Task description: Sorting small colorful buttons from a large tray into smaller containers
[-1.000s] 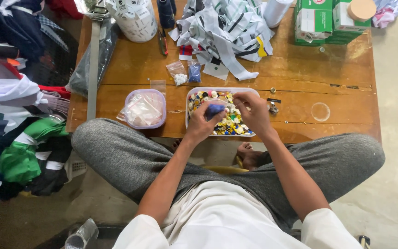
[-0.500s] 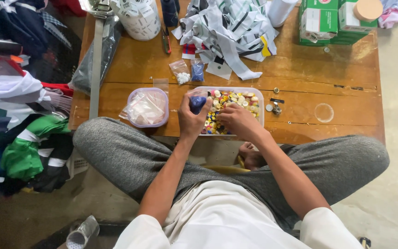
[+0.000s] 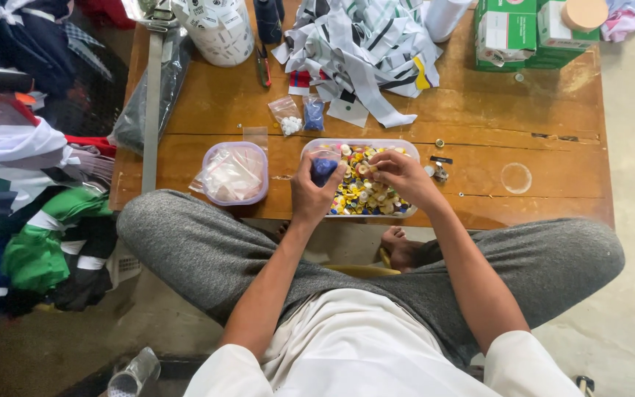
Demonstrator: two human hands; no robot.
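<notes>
Since a second earlier, left hand (image 3: 311,192) shifted from mid-tray to the left end, clamped on a small blue-filled bag (image 3: 324,168); right hand (image 3: 401,176) drawn in, fingertips pinched together over the buttons. Clear tray (image 3: 406,212) heaped with mixed coloured buttons (image 3: 361,192). Alongside, a lilac tub (image 3: 234,173) stuffed with crumpled plastic bags.

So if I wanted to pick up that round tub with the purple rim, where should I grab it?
Probably by the purple rim of the round tub, one hand on each side, coming from the table's near edge. It sits upright close to that edge, with bare table around it. The plastic bag inside looks too loose to lift by.
</notes>
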